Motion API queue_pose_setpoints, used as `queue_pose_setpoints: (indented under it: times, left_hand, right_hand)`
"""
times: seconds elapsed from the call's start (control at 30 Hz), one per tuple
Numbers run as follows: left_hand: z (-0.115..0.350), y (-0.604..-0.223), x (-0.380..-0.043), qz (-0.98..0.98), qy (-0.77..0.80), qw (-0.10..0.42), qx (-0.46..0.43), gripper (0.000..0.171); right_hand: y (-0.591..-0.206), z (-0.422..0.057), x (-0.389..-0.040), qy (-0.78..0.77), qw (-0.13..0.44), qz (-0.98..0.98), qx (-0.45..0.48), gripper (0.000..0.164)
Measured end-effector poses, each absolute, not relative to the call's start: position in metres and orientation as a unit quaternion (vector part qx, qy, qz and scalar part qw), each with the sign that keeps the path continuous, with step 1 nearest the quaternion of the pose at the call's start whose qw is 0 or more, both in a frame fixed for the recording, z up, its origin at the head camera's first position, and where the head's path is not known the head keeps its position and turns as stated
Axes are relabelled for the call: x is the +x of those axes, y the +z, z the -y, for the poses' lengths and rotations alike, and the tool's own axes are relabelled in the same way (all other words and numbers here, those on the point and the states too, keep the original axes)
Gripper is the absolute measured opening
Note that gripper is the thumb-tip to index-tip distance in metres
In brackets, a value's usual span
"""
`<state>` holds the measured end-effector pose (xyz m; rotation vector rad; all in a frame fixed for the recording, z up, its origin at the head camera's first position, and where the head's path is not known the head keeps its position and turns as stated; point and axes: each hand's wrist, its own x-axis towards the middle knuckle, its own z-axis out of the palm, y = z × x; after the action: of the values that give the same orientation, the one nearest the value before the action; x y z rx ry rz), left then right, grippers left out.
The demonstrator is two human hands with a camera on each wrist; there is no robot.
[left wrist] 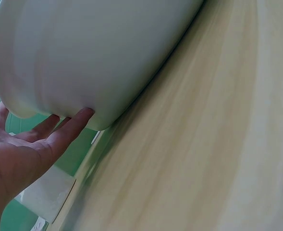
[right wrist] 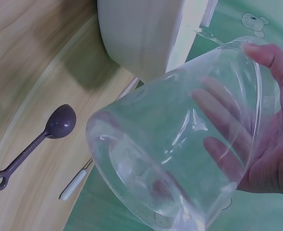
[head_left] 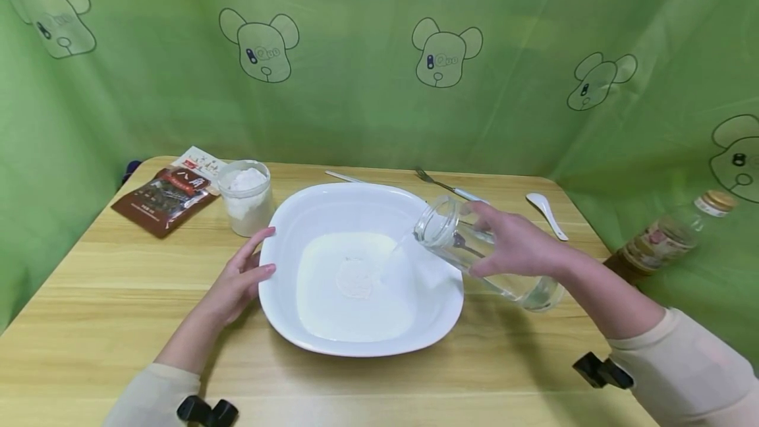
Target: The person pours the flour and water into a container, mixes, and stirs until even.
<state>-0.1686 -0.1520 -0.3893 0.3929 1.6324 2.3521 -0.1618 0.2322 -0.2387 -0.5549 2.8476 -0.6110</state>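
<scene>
A white oval basin [head_left: 277, 295] stands on the wooden table with a shallow pool of clear water [head_left: 356, 318] inside. At its left side my left hand [head_left: 240, 277] holds the rim, and fingertips [left wrist: 86, 113] rest against the outer wall below. My right hand [head_left: 522, 246] grips a clear glass jar [head_left: 506, 285] round its body. The jar is tilted, mouth down to the left over the basin's right rim, and a thin stream of water [head_left: 397, 248] runs from it. Some water still lies inside the jar.
A jar of white powder [head_left: 248, 206] and a brown spice packet [head_left: 163, 203] lie back left. Behind the basin is a fork [head_left: 441, 184]; a white spoon [head_left: 547, 216] and a corked bottle [head_left: 664, 239] are right. A dark spoon [right wrist: 62, 122] lies by the basin.
</scene>
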Motion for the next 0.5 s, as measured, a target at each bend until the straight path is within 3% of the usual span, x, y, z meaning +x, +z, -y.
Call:
queue_pose_setpoints:
  times: [0.5]
  left_hand:
    - [0.1526,-0.3916,-0.1701,-0.556,0.811,0.126,0.133,0.060]
  right_hand:
    - [-0.2388,-0.2376,-0.1629,-0.300,0.064,-0.937,-0.169,0.083]
